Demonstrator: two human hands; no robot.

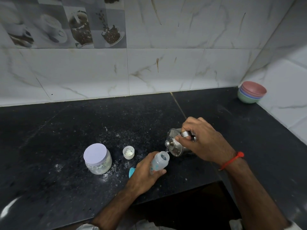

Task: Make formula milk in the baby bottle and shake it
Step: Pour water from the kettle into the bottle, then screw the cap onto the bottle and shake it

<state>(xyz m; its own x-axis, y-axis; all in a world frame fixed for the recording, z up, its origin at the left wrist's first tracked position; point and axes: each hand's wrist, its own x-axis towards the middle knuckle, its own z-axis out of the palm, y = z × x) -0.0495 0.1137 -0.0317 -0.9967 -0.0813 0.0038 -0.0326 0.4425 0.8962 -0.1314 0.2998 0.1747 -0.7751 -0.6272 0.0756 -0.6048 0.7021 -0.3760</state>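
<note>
A stack of pastel bowls (251, 92) is sitting in the far right corner of the black counter (66, 130), against the marble-patterned wall tiles (166, 67); coffee-themed picture tiles (66, 25) are showing far left.

We saw the clear, open-mouthed baby bottle (159, 163) tilted over the black counter, water trickling in from a tipped, lidded steel kettle (174, 142). A white-lidded powder jar (97, 158), small white cup (128, 152) and blue cap (131, 172) sat nearby.

I am keeping the jar (97, 158) sitting left of the cup (128, 152) on the tabletop (66, 130) (bowls (251, 92) stacking far right, in the corner).
</note>
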